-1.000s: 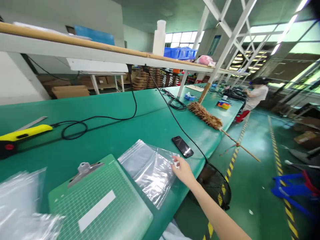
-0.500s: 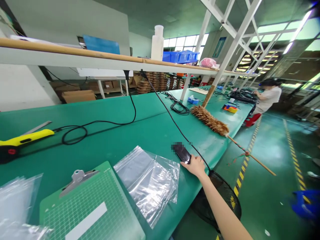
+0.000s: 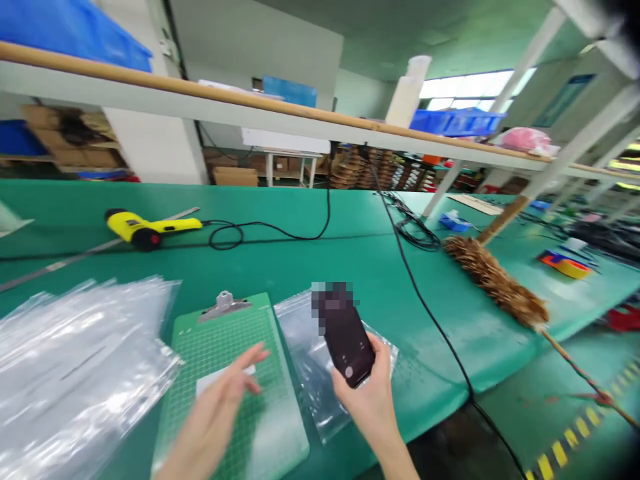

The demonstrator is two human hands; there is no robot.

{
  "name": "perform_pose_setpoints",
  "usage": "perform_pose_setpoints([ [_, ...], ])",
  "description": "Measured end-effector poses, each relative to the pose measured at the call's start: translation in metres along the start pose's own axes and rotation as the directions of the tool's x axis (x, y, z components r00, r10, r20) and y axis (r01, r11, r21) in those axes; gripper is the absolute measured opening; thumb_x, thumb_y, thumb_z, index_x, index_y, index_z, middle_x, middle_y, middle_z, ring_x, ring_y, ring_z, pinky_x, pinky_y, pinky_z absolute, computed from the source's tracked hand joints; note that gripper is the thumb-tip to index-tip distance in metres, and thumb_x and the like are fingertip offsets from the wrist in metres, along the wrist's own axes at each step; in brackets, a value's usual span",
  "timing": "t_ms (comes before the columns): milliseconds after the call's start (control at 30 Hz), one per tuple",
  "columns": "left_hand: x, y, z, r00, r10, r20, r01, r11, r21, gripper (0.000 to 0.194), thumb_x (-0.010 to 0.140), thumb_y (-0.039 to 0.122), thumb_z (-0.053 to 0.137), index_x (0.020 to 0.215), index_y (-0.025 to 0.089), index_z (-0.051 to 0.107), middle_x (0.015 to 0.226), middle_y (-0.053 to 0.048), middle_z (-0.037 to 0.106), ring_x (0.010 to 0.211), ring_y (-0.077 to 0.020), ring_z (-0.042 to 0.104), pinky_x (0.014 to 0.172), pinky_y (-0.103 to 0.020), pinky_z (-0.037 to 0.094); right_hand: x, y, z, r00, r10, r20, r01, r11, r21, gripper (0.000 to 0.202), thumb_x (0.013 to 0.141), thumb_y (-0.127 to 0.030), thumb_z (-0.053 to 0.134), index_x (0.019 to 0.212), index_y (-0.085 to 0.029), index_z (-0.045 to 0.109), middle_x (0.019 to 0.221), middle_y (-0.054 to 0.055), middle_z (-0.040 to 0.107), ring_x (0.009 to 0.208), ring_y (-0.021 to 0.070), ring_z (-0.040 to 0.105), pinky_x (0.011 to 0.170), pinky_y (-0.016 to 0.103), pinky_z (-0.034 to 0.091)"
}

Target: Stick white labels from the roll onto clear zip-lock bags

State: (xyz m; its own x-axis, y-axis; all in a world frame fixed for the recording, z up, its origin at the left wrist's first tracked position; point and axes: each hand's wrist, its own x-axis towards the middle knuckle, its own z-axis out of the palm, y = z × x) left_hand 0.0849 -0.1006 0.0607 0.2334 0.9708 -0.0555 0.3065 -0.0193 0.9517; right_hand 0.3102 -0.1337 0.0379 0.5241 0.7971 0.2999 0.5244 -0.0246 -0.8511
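Observation:
A black smartphone (image 3: pixel 349 343) is gripped by its lower end in my right hand (image 3: pixel 367 393), raised above a pile of clear plastic bags (image 3: pixel 313 380). Part of its upper end is blurred out by blocks. My left hand (image 3: pixel 220 400), slightly smeared by motion, hovers over a green gridded clipboard (image 3: pixel 235 433) with its fingers apart and nothing in them. A white strip (image 3: pixel 205 383) on the clipboard is partly hidden behind that hand. The clipboard's metal clip (image 3: pixel 225 307) points away from me.
More clear bags (image 3: pixel 85 373) cover the left front of the green table (image 3: pixel 280 267). Behind them lie a yellow corded tool (image 3: pixel 150 230) and a metal ruler (image 3: pixel 95 250). A black cable (image 3: pixel 420 287) drops over the front edge. To the right is a feather duster (image 3: pixel 495 280); a shelf (image 3: pixel 300 113) runs above.
My right hand has lifted the smartphone off the table and brought it over the bags. My left hand has come into view. The camera has turned left.

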Motion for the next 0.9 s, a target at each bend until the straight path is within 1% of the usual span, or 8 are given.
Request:
perform_pose_setpoints([
  [67,0.001,0.004,0.031,0.993,0.027,0.112,-0.002,0.975,-0.22,0.06,0.085,0.063,0.026,0.129,0.025,0.043,0.074,-0.005,0.06,0.091,-0.0252,0.055,0.075,-0.035,0.044,-0.019,-0.023,0.017,0.997,-0.033,0.071,0.026,0.996,0.088,0.062,0.06,-0.027,0.063,0.115,-0.023,0.035,0.107,0.008,0.043,0.098,0.0253,0.049,0.081,0.037,0.045],
  [167,0.004,0.014,0.054,0.993,-0.113,-0.017,0.095,0.902,-0.421,0.061,0.079,0.068,0.034,0.119,0.026,0.051,0.069,-0.003,0.055,0.059,-0.018,0.048,0.054,-0.029,0.04,-0.04,-0.041,0.031,0.977,-0.045,0.208,-0.003,0.974,0.227,0.063,0.061,-0.027,0.065,0.116,-0.022,0.036,0.109,0.009,0.047,0.1,0.0266,0.05,0.084,0.038,0.044],
  [500,-0.013,0.018,0.029,0.973,-0.205,-0.105,0.105,0.8,-0.59,0.053,0.071,0.07,0.048,0.085,0.019,0.056,0.058,0.004,0.038,0.049,-0.01,0.032,0.045,-0.023,0.029,-0.053,-0.042,0.038,0.846,0.131,0.517,-0.45,0.696,0.56,0.042,0.083,-0.045,0.049,0.12,-0.024,0.042,0.124,0.01,0.051,0.111,0.0269,0.051,0.087,0.04,0.047],
  [633,-0.012,0.013,0.03,0.976,-0.198,-0.093,0.102,0.789,-0.606,0.058,0.071,0.07,0.048,0.098,0.02,0.058,0.06,0.003,0.041,0.049,-0.0102,0.034,0.044,-0.023,0.03,-0.051,-0.051,0.033,0.727,0.185,0.661,-0.664,0.433,0.61,0.042,0.086,-0.053,0.035,0.112,-0.025,0.052,0.114,0.01,0.06,0.104,0.0289,0.057,0.084,0.046,0.047],
  [767,-0.022,0.016,0.027,0.982,-0.189,-0.008,0.149,0.801,-0.579,0.05,0.078,0.065,0.043,0.108,0.028,0.058,0.083,-0.003,0.057,0.068,-0.0155,0.052,0.058,-0.025,0.043,-0.057,-0.064,0.024,0.449,0.087,0.889,-0.885,0.182,0.429,0.062,0.082,-0.067,0.021,0.1,-0.026,0.064,0.1,0.009,0.067,0.085,0.0264,0.064,0.074,0.046,0.049],
  [833,-0.031,0.021,0.021,0.994,-0.097,0.047,0.107,0.856,-0.506,0.045,0.082,0.061,0.039,0.117,0.036,0.053,0.112,-0.003,0.054,0.095,-0.0201,0.052,0.081,-0.03,0.044,-0.061,-0.063,0.015,0.336,0.04,0.941,-0.916,0.245,0.317,0.077,0.078,-0.074,0.01,0.1,-0.025,0.066,0.089,0.01,0.069,0.067,0.0236,0.065,0.065,0.042,0.05],
  [867,-0.036,0.024,0.017,0.997,-0.026,0.074,0.057,0.889,-0.454,0.044,0.083,0.059,0.038,0.12,0.039,0.05,0.121,-0.002,0.049,0.105,-0.0212,0.047,0.091,-0.032,0.04,-0.063,-0.06,0.009,0.36,0.039,0.932,-0.878,0.353,0.324,0.082,0.078,-0.074,0.005,0.1,-0.025,0.066,0.086,0.011,0.07,0.06,0.0221,0.064,0.06,0.04,0.05],
  [900,-0.041,0.026,0.012,0.994,0.043,0.099,0.001,0.916,-0.402,0.044,0.084,0.059,0.037,0.122,0.041,0.048,0.123,-0.002,0.046,0.11,-0.0219,0.043,0.096,-0.033,0.035,-0.064,-0.056,0.002,0.435,0.039,0.899,-0.793,0.49,0.362,0.082,0.078,-0.073,0.004,0.101,-0.025,0.066,0.084,0.011,0.069,0.057,0.0212,0.063,0.056,0.038,0.049],
])
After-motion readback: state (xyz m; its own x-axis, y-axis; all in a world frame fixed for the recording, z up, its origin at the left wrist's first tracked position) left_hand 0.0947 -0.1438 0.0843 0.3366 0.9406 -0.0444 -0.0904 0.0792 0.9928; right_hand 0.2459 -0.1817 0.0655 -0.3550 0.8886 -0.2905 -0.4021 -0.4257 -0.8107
